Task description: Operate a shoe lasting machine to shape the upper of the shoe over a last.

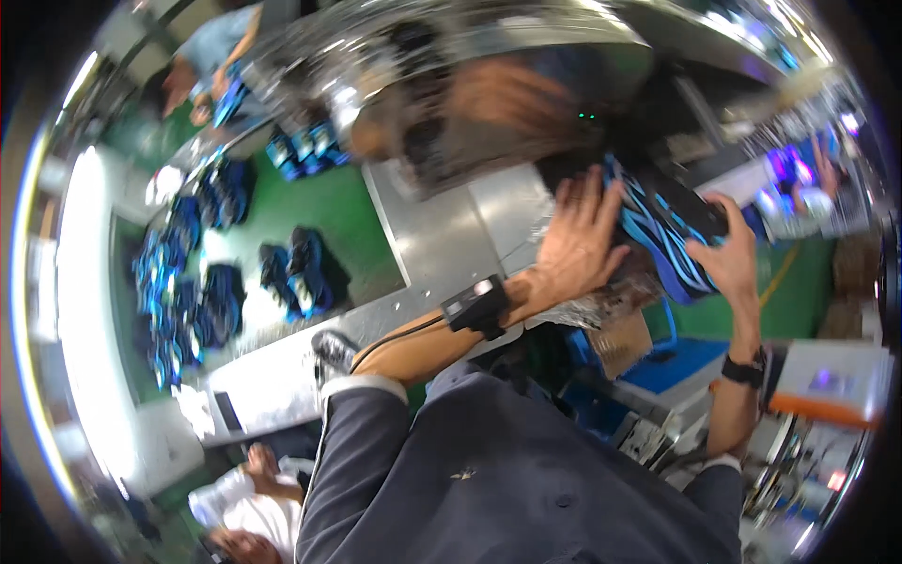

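Both sleeves reach up: left hand (580, 235) spread flat, right hand (728, 256) gripping the blue shoe (658, 235); others wait on the belt (338, 211).

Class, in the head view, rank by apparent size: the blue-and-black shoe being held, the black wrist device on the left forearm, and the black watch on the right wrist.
1. Blue-and-black shoe
2. Black wrist device
3. Black watch

The last two look close; fisheye bending makes their order unsure.

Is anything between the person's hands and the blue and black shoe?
Nothing visible. The left hand lies flat on the blue and black shoe, and the right hand grips its other side; both touch it directly.
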`<action>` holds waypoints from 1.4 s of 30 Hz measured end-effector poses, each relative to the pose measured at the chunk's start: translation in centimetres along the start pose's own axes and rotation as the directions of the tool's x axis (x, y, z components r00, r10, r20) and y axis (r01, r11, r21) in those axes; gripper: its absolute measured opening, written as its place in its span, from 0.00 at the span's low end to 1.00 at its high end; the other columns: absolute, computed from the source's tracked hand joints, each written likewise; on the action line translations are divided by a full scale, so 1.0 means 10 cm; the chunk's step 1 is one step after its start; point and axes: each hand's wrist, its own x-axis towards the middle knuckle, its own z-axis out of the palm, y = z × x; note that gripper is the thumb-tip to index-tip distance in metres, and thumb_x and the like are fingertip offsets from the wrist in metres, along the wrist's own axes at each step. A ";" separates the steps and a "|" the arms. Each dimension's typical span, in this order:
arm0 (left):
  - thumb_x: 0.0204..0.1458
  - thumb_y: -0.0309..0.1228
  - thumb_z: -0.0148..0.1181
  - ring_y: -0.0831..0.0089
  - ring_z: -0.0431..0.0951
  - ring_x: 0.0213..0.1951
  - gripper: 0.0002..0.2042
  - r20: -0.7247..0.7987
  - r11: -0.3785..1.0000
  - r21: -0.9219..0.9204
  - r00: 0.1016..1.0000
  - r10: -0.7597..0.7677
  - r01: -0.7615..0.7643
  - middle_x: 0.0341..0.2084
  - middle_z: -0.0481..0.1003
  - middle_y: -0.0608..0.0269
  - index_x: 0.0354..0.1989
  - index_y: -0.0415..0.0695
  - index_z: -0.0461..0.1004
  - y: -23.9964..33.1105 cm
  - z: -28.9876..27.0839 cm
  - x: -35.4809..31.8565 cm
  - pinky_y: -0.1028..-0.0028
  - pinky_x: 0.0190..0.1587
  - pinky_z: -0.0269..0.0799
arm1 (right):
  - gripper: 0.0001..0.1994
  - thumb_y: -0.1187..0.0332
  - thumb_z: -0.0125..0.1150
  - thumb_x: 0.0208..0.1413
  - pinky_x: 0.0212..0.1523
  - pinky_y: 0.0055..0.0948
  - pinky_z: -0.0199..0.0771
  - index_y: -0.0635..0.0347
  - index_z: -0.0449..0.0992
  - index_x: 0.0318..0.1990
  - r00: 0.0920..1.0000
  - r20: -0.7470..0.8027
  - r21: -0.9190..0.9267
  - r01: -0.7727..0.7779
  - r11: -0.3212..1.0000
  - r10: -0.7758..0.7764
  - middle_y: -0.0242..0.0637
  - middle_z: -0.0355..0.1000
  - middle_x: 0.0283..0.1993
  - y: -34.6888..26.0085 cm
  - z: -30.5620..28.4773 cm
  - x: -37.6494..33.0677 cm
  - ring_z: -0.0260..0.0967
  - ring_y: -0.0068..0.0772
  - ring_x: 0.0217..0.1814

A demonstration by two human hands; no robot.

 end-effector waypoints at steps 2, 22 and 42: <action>0.55 0.45 0.67 0.36 0.60 0.69 0.45 0.005 1.000 0.005 1.000 0.009 -0.009 0.68 0.57 0.28 0.73 0.31 0.51 0.00 0.03 0.01 0.42 0.72 0.50 | 0.33 0.73 0.75 0.41 0.46 0.34 0.77 0.56 0.72 0.60 0.989 -0.076 -0.018 -0.127 0.992 0.125 0.41 0.79 0.47 0.10 0.01 -0.05 0.78 0.31 0.40; 0.66 0.35 0.57 0.69 0.74 0.55 0.27 0.717 0.384 -0.652 0.367 0.593 0.653 0.56 0.74 0.57 0.69 0.35 0.62 3.99 0.59 -1.53 0.68 0.59 0.70 | 0.36 0.66 0.77 0.37 0.62 0.33 0.70 0.59 0.73 0.60 -0.058 -0.684 0.728 -0.116 0.676 0.727 0.39 0.74 0.54 -0.53 -0.21 -5.39 0.71 0.33 0.57; 0.50 0.46 0.66 0.39 0.82 0.46 0.25 0.551 0.606 -0.751 0.259 0.794 -0.262 0.40 0.81 0.34 0.46 0.35 0.77 8.01 4.35 -3.99 0.49 0.51 0.76 | 0.31 0.73 0.67 0.43 0.54 0.28 0.73 0.66 0.72 0.60 -0.901 -0.433 0.846 -0.420 0.328 -0.033 0.37 0.74 0.52 -1.73 -0.31 -8.31 0.72 0.27 0.48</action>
